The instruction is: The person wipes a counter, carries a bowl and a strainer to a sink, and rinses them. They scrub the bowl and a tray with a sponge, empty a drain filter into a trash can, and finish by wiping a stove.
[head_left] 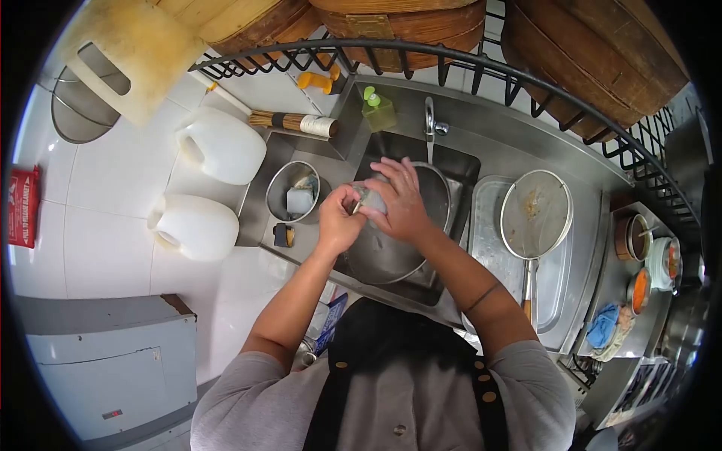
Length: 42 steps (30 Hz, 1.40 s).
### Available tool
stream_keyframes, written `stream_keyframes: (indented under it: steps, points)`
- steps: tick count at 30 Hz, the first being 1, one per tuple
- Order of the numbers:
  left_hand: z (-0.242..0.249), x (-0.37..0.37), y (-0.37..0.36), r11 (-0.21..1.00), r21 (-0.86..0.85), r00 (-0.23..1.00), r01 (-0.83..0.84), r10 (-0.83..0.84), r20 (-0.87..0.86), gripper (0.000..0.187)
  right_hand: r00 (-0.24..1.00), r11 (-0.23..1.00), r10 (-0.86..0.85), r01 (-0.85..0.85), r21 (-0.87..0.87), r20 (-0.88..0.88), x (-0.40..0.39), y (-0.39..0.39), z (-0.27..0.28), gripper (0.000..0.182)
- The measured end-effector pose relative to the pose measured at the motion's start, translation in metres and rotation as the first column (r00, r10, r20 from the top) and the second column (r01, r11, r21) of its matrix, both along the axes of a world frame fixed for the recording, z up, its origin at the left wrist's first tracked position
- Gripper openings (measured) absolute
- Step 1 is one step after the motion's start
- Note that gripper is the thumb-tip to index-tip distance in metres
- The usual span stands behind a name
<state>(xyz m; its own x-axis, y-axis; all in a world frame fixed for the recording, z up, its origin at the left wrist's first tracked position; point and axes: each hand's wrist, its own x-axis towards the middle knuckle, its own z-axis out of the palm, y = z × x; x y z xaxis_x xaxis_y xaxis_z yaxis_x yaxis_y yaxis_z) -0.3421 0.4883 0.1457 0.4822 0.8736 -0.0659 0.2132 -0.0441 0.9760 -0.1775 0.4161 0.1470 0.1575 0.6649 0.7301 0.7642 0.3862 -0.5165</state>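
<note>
Over the sink, my left hand point(340, 216) pinches the near edge of a small pale, greyish rounded thing point(371, 200). My right hand point(400, 197) is curled over the same thing from the other side, hiding much of it, so its kind is unclear. Beneath both hands a large round metal bowl point(383, 259) sits in the sink basin point(468, 169). From the faucet point(429, 120) a stream of water runs down into the bowl, behind my right hand. To the left of my hands stands a metal pot point(272, 192) with a white block-like thing inside.
A strainer point(535, 214) lies on a metal tray point(481, 248) at right. Left are two white jugs point(226, 146), a bamboo brush point(289, 122) and a small black-and-yellow sponge point(283, 235). A green soap bottle point(378, 113) stands behind the sink. Wooden steamers point(421, 30) rest on a black rack point(444, 51) overhead.
</note>
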Motion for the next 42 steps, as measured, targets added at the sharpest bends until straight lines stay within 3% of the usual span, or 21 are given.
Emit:
stream_keyframes:
  steps: [3,6,8,10,13,15,17,19,21,23,25,27,29,31,33,35,36,39,40,41,42]
  points:
    - [-0.002,-0.003,0.002,0.985,0.137,0.994,0.109,-0.105,-0.033,0.029,0.998,0.976,0.054,-0.048,-0.214,0.020,0.024,0.015,-0.059,0.039]
    - [0.005,-0.009,-0.002,0.958,0.249,0.981,0.144,-0.105,-0.161,0.022,0.997,0.972,0.070,-0.070,-0.226,-0.007,0.044,0.014,-0.062,0.039]
    - [0.005,-0.025,-0.008,0.804,0.558,0.966,0.207,-0.078,-0.247,0.023,0.997,0.951,0.071,-0.077,-0.301,-0.031,0.059,0.013,-0.055,0.037]
    - [-0.021,-0.049,-0.006,0.884,0.445,0.979,0.147,-0.067,-0.190,0.026,0.964,0.875,0.217,-0.262,-0.408,-0.153,0.072,0.008,-0.040,0.031]
    - [-0.040,-0.052,-0.005,0.936,0.348,0.995,0.057,-0.024,-0.099,0.028,0.961,0.855,0.207,-0.268,-0.443,-0.181,0.062,0.008,-0.029,0.035]
    - [-0.026,-0.038,-0.012,0.963,0.270,1.000,0.006,-0.011,0.019,0.027,0.994,0.973,0.079,-0.062,-0.221,0.070,0.030,0.014,-0.018,0.041]
    - [-0.013,-0.020,-0.017,0.953,0.298,0.999,0.051,-0.053,-0.003,0.025,0.972,0.979,0.183,-0.167,-0.118,0.146,-0.011,0.018,-0.017,0.024]
    - [-0.005,-0.017,-0.020,0.953,0.286,0.976,0.099,-0.037,-0.215,0.022,0.979,0.981,0.153,-0.133,-0.142,0.138,-0.013,0.023,-0.022,0.019]
    - [-0.011,-0.018,-0.019,0.930,0.363,0.996,0.049,-0.020,-0.082,0.020,0.998,0.942,0.017,-0.035,-0.333,-0.058,0.017,0.041,-0.031,0.019]
    - [-0.005,-0.016,-0.025,0.968,0.251,0.999,-0.008,-0.003,0.046,0.019,0.991,0.916,-0.061,0.007,-0.402,-0.121,0.026,0.049,-0.051,0.019]
    - [-0.008,-0.020,-0.025,0.958,0.286,0.997,0.025,-0.004,-0.072,0.019,0.983,0.984,0.179,-0.179,-0.005,0.030,0.007,0.039,-0.045,0.015]
    - [-0.010,-0.024,-0.029,0.952,0.304,0.981,0.047,0.014,-0.195,0.020,0.987,0.976,0.148,-0.137,-0.171,0.056,-0.009,0.020,-0.022,0.011]
    - [-0.008,-0.024,-0.029,0.933,0.358,0.994,0.049,-0.011,-0.108,0.020,0.973,0.973,0.229,-0.229,-0.012,-0.010,0.013,0.033,-0.036,0.010]
    - [-0.009,-0.025,-0.026,0.923,0.381,0.996,0.051,-0.019,-0.087,0.020,0.930,0.933,-0.053,-0.083,-0.350,-0.363,0.044,0.046,-0.044,0.022]
    - [-0.010,-0.029,-0.023,0.908,0.414,0.997,0.068,-0.045,-0.063,0.019,0.986,0.950,0.068,-0.111,-0.293,-0.151,0.034,0.044,-0.047,0.019]
    - [0.004,-0.019,-0.026,0.934,0.352,0.994,0.062,-0.024,-0.109,0.020,0.983,0.984,0.175,-0.173,0.036,-0.057,-0.016,0.032,-0.023,0.018]
    - [0.007,-0.018,-0.027,0.946,0.319,0.991,0.052,-0.009,-0.134,0.021,0.971,0.968,0.241,-0.241,-0.074,-0.011,-0.026,0.015,-0.002,0.015]
    - [0.014,-0.021,-0.024,0.909,0.409,0.993,0.082,-0.039,-0.114,0.022,0.986,0.980,0.161,-0.154,0.124,-0.048,0.019,0.041,-0.030,0.015]
    - [0.009,-0.027,-0.021,0.923,0.379,0.997,0.065,-0.048,-0.054,0.022,0.996,0.993,-0.016,0.005,-0.119,-0.091,0.035,0.048,-0.051,0.018]
    - [0.007,-0.032,-0.022,0.922,0.384,0.998,0.053,-0.035,-0.053,0.022,0.930,0.878,-0.016,-0.163,-0.451,-0.367,0.052,0.045,-0.057,0.024]
    - [0.007,-0.038,-0.025,0.940,0.337,0.998,0.056,-0.044,-0.042,0.023,0.935,0.853,-0.030,-0.160,-0.497,-0.352,0.054,0.037,-0.053,0.028]
